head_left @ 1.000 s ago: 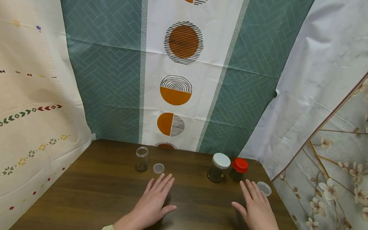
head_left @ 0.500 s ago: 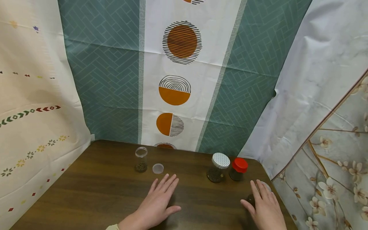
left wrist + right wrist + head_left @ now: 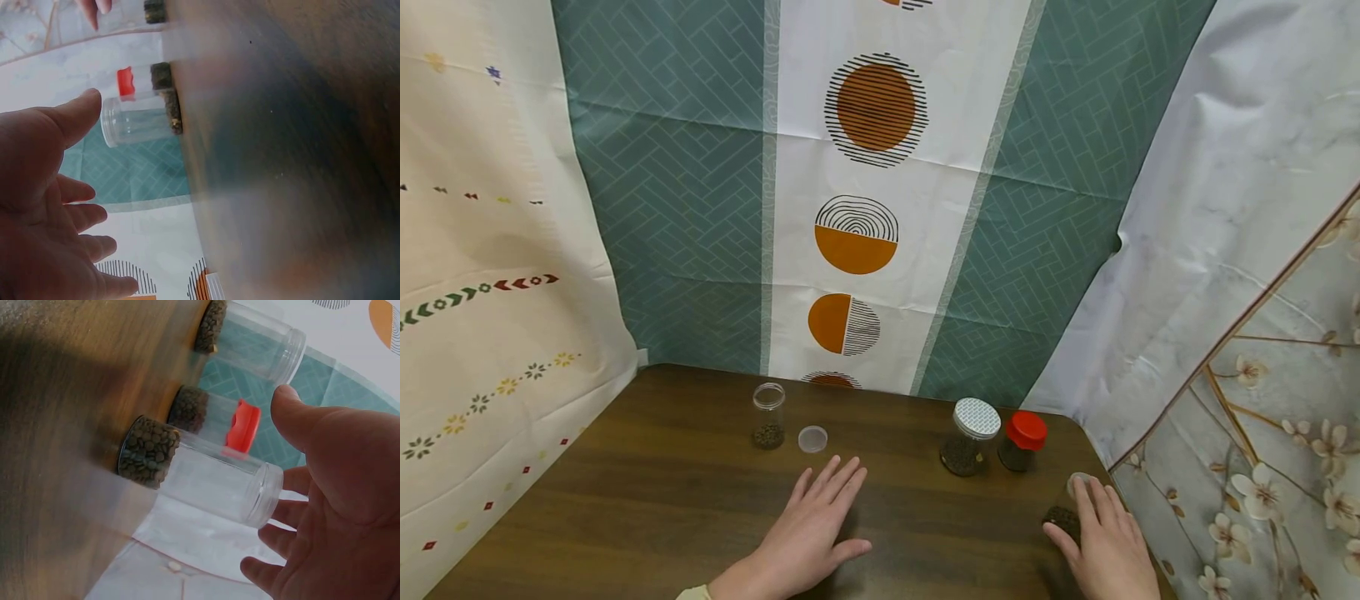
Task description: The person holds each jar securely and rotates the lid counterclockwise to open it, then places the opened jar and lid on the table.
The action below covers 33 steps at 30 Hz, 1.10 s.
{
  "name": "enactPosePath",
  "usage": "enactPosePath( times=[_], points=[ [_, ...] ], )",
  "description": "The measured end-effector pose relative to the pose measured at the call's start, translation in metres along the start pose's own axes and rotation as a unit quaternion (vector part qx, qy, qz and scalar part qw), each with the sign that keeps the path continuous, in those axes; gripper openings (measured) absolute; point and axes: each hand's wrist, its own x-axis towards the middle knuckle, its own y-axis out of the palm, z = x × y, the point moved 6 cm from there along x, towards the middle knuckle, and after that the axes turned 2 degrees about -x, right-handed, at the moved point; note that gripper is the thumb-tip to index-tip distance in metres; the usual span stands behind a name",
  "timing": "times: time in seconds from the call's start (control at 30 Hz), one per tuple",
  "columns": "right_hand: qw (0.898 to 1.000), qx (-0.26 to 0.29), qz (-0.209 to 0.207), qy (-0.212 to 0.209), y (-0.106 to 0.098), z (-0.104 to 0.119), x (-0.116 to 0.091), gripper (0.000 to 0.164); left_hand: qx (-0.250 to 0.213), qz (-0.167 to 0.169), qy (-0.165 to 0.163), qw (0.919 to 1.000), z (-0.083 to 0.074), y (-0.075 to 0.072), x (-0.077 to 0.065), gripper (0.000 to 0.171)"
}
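Note:
My left hand (image 3: 816, 533) hovers over the table's middle, fingers straight and thumb spread, holding nothing. A clear round lid (image 3: 812, 439) lies just beyond its fingertips. At the table's right side my right hand (image 3: 1105, 537) is beside a clear jar (image 3: 206, 481) with brown pellets in its bottom. In the right wrist view the fingers reach behind the jar's top while the thumb stands away from it; whether the fingers touch it I cannot tell. The hand partly hides this jar in the head view.
A jar with a white patterned top (image 3: 976, 418) and a smaller red-capped jar (image 3: 1026, 431) stand together at the back right. An uncapped clear jar (image 3: 768, 417) with pellets stands back left. Hanging cloths border the wooden table (image 3: 647, 492).
My right hand has moved rightward to the pellet jar at the right edge. The left hand shifted slightly right, then stayed nearly still. The jars have not moved.

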Motion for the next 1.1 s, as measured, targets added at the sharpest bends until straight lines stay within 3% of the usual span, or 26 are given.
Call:
enactPosePath(
  times=[0.5, 1.1],
  points=[
    [0.998, -0.006, -0.042, -0.036, -0.002, 0.008, -0.002, 0.088, -0.007, 0.004, -0.003, 1.0, 0.004, 0.003, -0.002, 0.094],
    [0.996, 0.002, -0.042, -0.078, 0.004, 0.038, -0.004, 0.091, -0.015, -0.007, 0.0, 0.9999, 0.007, 0.001, -0.006, 0.095]
  ],
)
